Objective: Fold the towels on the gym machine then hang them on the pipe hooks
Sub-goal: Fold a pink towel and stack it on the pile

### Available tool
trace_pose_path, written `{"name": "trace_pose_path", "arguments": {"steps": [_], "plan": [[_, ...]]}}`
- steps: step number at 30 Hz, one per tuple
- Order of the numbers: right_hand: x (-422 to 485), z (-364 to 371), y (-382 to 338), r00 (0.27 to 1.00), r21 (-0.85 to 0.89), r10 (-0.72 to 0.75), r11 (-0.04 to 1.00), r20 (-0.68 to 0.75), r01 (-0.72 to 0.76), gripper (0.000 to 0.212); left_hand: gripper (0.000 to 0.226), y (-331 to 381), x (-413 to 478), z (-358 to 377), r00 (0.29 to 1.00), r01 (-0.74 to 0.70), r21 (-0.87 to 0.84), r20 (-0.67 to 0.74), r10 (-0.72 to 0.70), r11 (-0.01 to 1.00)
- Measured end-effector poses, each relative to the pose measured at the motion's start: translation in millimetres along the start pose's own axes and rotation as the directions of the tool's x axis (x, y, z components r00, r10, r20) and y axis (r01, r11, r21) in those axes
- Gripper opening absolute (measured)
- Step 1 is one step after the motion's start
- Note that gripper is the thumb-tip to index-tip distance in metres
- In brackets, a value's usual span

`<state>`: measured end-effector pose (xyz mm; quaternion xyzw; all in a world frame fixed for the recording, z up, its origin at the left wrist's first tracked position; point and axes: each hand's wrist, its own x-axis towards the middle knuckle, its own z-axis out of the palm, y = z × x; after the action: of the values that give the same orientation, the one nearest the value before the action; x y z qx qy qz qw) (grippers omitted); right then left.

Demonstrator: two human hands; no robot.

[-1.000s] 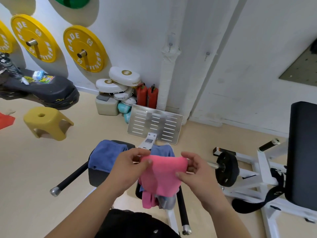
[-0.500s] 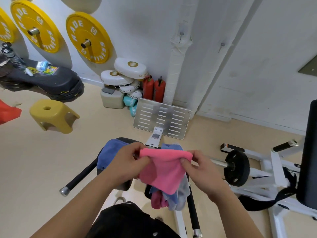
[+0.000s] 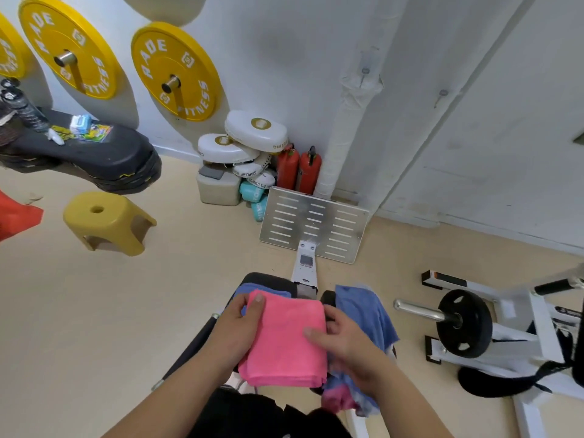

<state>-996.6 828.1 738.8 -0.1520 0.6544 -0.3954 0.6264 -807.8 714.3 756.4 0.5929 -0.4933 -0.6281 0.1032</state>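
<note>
We record the pink towel (image 3: 284, 339) folded into a rectangle and held above the gym machine (image 3: 305, 267), close in front of the person. The left grip (image 3: 237, 330) pinches the towel's left edge, thumb on top. The right grip (image 3: 347, 343) pinches the right edge likewise. A blue towel (image 3: 363, 308) drapes over the machine just beside the right grip. The white wall pipe (image 3: 344, 128) stands well apart, beyond the footplate (image 3: 316, 222).
</note>
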Motion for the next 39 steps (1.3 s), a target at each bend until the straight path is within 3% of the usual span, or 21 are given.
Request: {"name": "trace_pose_path", "arguments": {"steps": [2, 4, 8, 12, 16, 20, 22, 24, 26, 28, 30, 33, 39], "plan": [[6, 13, 14, 0.998, -0.094, 0.009, 0.996, 0.066, -0.003, 0.078, 0.024, -10, 10, -12, 0.995, 0.084, -0.035, 0.056, -0.082, 0.996], [12, 26, 25, 1.0, -0.193, -0.008, 0.981, 0.021, 0.012, 0.08, 0.028, -19, 17, -24, 0.967, 0.199, -0.095, 0.181, -0.179, 0.975], [24, 40, 32, 0.999, -0.238, -0.016, 0.971, -0.046, 0.004, 0.096, 0.058, -28, 27, -43, 0.925, 0.231, 0.003, 0.309, -0.221, 0.973], [48, 45, 18, 0.994, -0.247, -0.068, 0.968, -0.09, 0.044, 0.08, 0.065, -29, 58, -49, 0.971, 0.141, 0.051, 0.189, -0.148, 0.989], [83, 50, 19, 0.987, -0.247, -0.101, 0.967, -0.121, 0.068, 0.079, 0.059, -24, 84, -47, 0.999, 0.025, 0.13, 0.038, -0.03, 0.991], [108, 60, 45, 0.972, -0.302, -0.12, 0.952, -0.202, 0.055, 0.079, 0.059, -45, 109, -47, 1.0, 0.01, 0.311, 0.004, -0.012, 0.95], [115, 65, 59, 0.963, -0.379, -0.139, 0.924, -0.232, 0.043, 0.078, 0.066, -54, 115, -48, 0.999, 0.029, 0.464, -0.038, -0.013, 0.885], [118, 68, 65, 0.948, -0.444, -0.175, 0.895, -0.268, 0.04, 0.078, 0.067, -59, 117, -49, 0.996, -0.047, 0.615, -0.033, 0.085, 0.787], [117, 69, 65, 0.927, -0.579, -0.239, 0.815, -0.29, 0.029, 0.08, 0.065, -58, 113, -48, 0.96, -0.236, 0.755, 0.083, 0.268, 0.612], [116, 69, 67, 0.919, -0.706, -0.303, 0.707, -0.253, 0.039, 0.079, 0.067, -56, 112, -42, 0.877, -0.445, 0.782, 0.284, 0.386, 0.436], [115, 67, 72, 0.936, -0.757, -0.313, 0.648, -0.164, 0.084, 0.075, 0.069, -57, 112, -33, 0.839, -0.531, 0.782, 0.432, 0.331, 0.326], [115, 57, 81, 0.962, -0.762, -0.256, 0.64, -0.089, 0.1, 0.079, 0.07, -60, 115, -27, 0.885, -0.466, 0.851, 0.448, 0.13, 0.244], [120, 56, 90, 0.97, -0.772, -0.217, 0.633, -0.113, 0.052, 0.089, 0.071, -64, 122, -26, 0.888, -0.459, 0.866, 0.441, 0.131, 0.199]]}}
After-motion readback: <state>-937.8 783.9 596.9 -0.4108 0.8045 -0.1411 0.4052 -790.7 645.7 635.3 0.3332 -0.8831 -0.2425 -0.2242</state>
